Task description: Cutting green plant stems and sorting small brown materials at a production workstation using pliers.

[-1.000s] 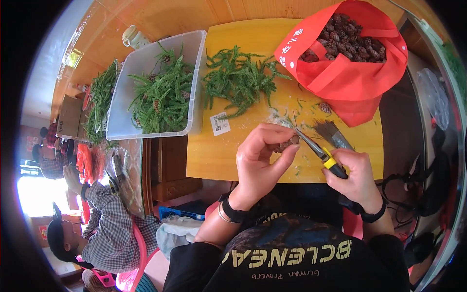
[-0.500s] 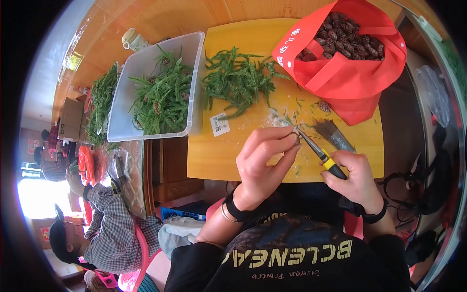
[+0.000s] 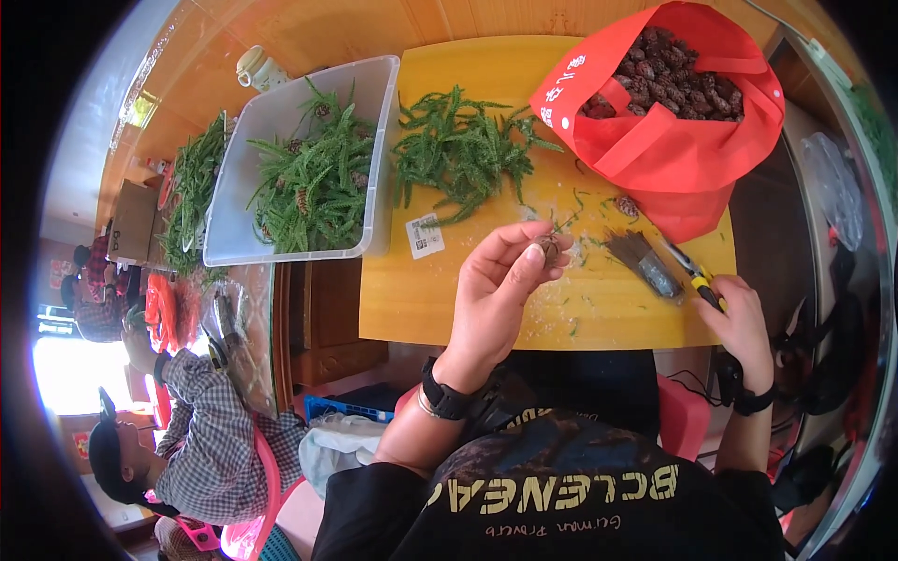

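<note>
My left hand [image 3: 500, 290] is raised over the near middle of the table, its fingers pinching a small brown pine cone [image 3: 550, 249]. A thin strand sticks up from the cone. At the table's right edge my right hand [image 3: 744, 323] grips the handles of a pair of needle-nose pliers [image 3: 700, 277] with yellow and black grips. Their tips point up and to the left. Between my hands lies a bundle of thin brown wires [image 3: 644, 262] in clear plastic. A loose pine cone [image 3: 626, 207] rests just beyond it.
Green artificial sprigs [image 3: 463, 154] lie on the yellow table [image 3: 412, 313]. Left of them stands a clear plastic bin [image 3: 383, 140] of sprigs and cones. A red bag [image 3: 645, 164] full of pine cones stands at the back right. A person in checks [image 3: 220, 449] sits at left.
My right hand has moved away to the right with the pliers, off the pine cone. My left hand has turned and shifted slightly left, still holding the cone.
</note>
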A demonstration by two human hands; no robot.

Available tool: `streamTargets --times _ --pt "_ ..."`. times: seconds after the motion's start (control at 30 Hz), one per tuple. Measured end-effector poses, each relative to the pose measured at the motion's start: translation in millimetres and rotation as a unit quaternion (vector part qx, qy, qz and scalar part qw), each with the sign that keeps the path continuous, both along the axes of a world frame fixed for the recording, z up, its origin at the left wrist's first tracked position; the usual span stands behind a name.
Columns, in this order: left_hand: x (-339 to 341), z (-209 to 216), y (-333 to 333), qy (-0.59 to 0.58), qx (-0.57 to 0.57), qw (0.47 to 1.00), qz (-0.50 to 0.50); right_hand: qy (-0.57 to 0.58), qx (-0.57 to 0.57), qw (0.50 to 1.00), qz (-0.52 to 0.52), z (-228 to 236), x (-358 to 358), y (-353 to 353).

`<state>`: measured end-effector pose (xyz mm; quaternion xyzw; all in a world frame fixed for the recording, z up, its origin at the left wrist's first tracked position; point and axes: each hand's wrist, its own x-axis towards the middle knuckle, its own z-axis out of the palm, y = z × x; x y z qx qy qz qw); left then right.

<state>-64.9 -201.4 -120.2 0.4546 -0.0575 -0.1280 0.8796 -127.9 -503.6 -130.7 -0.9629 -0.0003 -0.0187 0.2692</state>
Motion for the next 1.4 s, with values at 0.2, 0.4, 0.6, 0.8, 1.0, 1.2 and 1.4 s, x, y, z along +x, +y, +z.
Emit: streamTargets --times 0.2,0.4,0.6,0.8,1.0,1.2,1.4 --pt "2 -7 3 -0.008 -0.046 0.998 -0.047 0.069 -0.059 0.996 -0.005 -20 6 -13" --pt "1 -11 -1 0.029 -0.035 0.998 -0.041 -0.001 -0.077 0.997 0.014 -13 10 -7" --pt "-8 -16 -20 -0.043 0.09 0.991 -0.086 0.043 0.301 0.945 0.124 26 28 74" --pt "-7 -15 -17 -0.078 0.172 0.979 -0.081 0.096 0.435 0.882 0.152 16 41 113" --pt "20 -10 4 -0.226 0.381 0.896 -0.036 0.053 0.503 0.858 0.088 5 42 109" --pt "60 -45 31 -0.324 0.674 0.649 0.138 0.042 0.488 0.866 0.099 4 37 97" --pt "74 -61 32 -0.313 0.73 0.602 0.087 0.05 0.497 0.861 0.093 1 31 95"
